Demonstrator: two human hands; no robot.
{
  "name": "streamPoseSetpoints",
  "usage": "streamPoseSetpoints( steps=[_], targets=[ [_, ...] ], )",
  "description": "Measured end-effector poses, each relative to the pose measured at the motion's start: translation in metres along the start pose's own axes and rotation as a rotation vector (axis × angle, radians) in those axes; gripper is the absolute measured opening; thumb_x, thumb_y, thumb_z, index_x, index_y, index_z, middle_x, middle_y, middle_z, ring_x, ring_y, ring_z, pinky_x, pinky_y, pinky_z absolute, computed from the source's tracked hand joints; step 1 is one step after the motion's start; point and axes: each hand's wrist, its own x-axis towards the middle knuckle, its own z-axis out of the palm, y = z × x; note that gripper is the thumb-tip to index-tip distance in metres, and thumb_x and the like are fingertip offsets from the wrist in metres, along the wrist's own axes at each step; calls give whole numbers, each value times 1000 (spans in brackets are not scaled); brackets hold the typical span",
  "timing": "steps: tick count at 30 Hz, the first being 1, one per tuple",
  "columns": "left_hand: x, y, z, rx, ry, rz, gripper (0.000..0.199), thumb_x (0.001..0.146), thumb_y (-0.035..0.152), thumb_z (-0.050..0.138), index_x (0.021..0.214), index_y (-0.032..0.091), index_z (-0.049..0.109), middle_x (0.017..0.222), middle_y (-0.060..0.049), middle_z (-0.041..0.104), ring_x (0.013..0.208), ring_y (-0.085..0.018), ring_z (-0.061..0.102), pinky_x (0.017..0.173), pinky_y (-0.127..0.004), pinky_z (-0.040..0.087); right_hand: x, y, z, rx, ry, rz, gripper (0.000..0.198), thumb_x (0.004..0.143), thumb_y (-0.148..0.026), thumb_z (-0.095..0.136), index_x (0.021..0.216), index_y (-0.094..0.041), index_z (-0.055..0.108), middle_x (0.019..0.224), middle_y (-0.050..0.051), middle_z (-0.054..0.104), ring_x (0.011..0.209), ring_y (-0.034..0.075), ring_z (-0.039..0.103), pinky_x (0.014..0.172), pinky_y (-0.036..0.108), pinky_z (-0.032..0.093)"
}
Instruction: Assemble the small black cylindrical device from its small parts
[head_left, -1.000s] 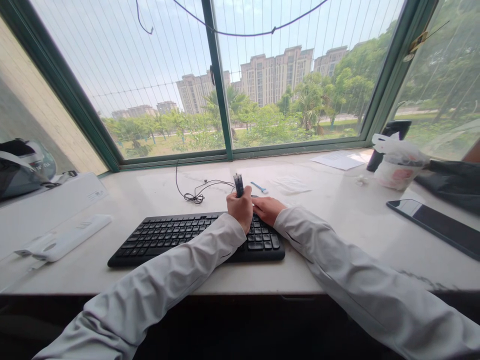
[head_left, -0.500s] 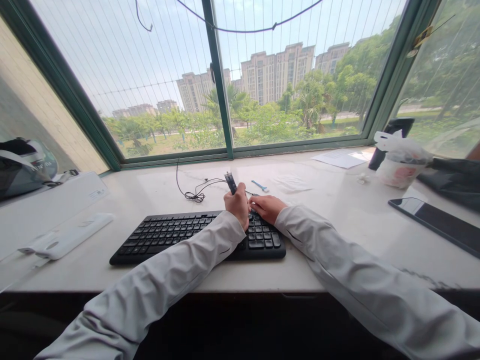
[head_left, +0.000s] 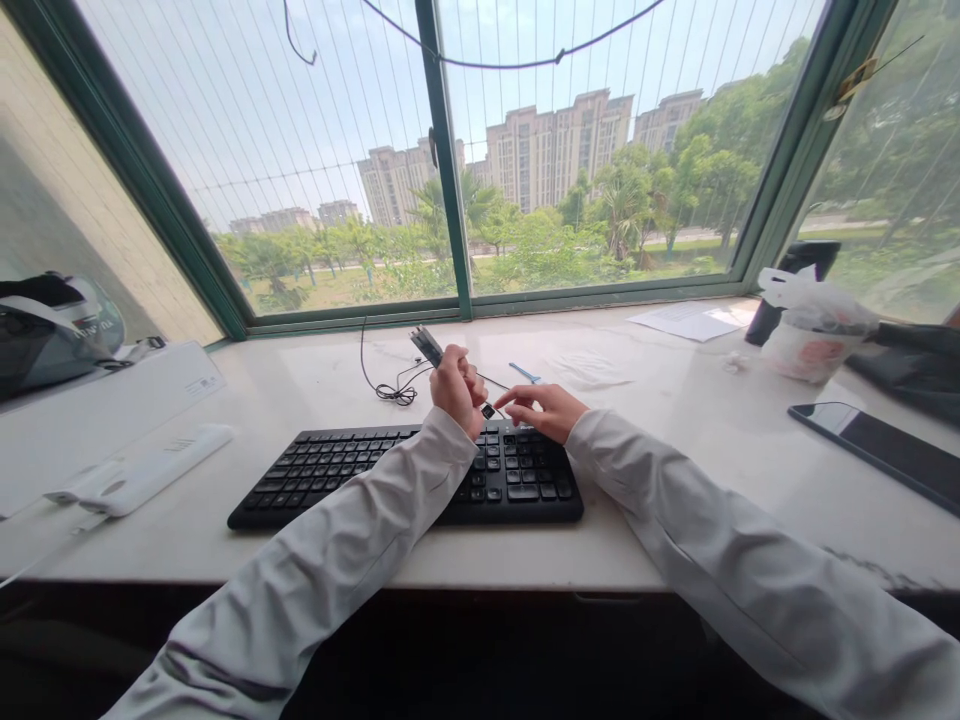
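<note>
My left hand is closed around a dark, slim tool; its pronged end points up and to the left out of the fist. A small black square piece that looks like a keycap is just right of the left fingers, at the keyboard's back edge. Whether the left fingers also pinch it, I cannot tell. My right hand hovers over the back right of the black keyboard, fingers apart, index fingertip close to that small piece. The left forearm covers part of the keyboard's middle.
A coiled black cable and a blue-handled small tool lie behind the keyboard. A phone and a bagged tub stand right. At left are a white device and a white box. The window borders the back.
My left hand has shifted left and the tool in it tilts further left. My right hand has drawn apart from it with fingers spread, and the small black piece shows between them.
</note>
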Motion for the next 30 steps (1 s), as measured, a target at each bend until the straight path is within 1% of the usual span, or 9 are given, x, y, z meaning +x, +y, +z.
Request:
streamPoseSetpoints(
  steps=[3, 5, 8, 13, 17, 19, 22, 26, 30],
  targets=[
    [-1, 2, -1, -43, -67, -19, 37, 68, 26, 54, 55, 21, 19, 37, 11, 15, 29, -3, 10, 31, -21, 7, 1, -7, -3, 126, -52, 18, 45, 87, -53, 45, 90, -17, 72, 75, 1, 67, 72, 12, 55, 71, 27, 38],
    [-4, 1, -2, -51, -106, -19, 37, 67, 27, 54, 54, 21, 19, 36, 11, 15, 29, -3, 10, 31, -21, 8, 1, -10, -4, 167, -71, 19, 49, 84, -58, 47, 84, -16, 73, 78, 2, 69, 75, 14, 57, 74, 27, 39],
    [-7, -4, -2, -7, -177, 19, 39, 66, 28, 56, 51, 21, 20, 35, 11, 16, 30, -3, 12, 32, -21, 9, 1, -10, -2, 229, -92, 29, 46, 79, -57, 54, 85, -16, 73, 83, 3, 71, 80, 16, 61, 76, 27, 41],
    [-10, -17, -5, 197, -332, 161, 41, 66, 31, 62, 46, 19, 27, 37, 9, 24, 32, -2, 19, 35, -20, 13, 1, -5, -1, 225, -37, 131, 43, 74, -55, 61, 80, -14, 75, 76, 5, 72, 73, 16, 61, 69, 27, 43],
    [-11, -18, -10, 370, -411, 310, 42, 72, 31, 57, 42, 18, 33, 37, 6, 29, 35, -3, 26, 38, -21, 20, 1, -1, -1, 286, -3, 171, 41, 71, -53, 65, 82, -15, 75, 77, 6, 73, 71, 16, 61, 66, 25, 43],
    [-12, -16, -11, 394, -431, 346, 41, 73, 30, 56, 41, 17, 34, 37, 6, 29, 36, -4, 28, 39, -21, 21, 2, 0, -1, 329, -17, 172, 42, 72, -54, 64, 86, -15, 74, 79, 6, 73, 71, 15, 61, 65, 25, 43],
    [-11, -13, -9, 300, -449, 307, 41, 71, 29, 57, 41, 18, 31, 37, 6, 26, 34, -3, 25, 38, -22, 18, 4, 2, 0, 382, -40, 160, 45, 72, -55, 64, 89, -14, 71, 81, 6, 72, 72, 14, 61, 67, 26, 44],
    [-10, -10, -6, 94, -408, 167, 43, 67, 27, 60, 44, 20, 24, 37, 9, 19, 32, -3, 19, 36, -22, 14, 8, 4, 4, 480, -3, 155, 42, 66, -54, 69, 77, -14, 63, 78, 5, 70, 77, 16, 64, 70, 27, 44],
    [-9, -8, -5, -37, -367, 69, 43, 67, 25, 58, 46, 20, 21, 36, 9, 17, 31, -3, 16, 35, -22, 14, 9, 3, 10, 778, -59, 253, 46, 57, -51, 77, 71, -16, 52, 78, 5, 70, 74, 16, 66, 59, 23, 43]
  ],
)
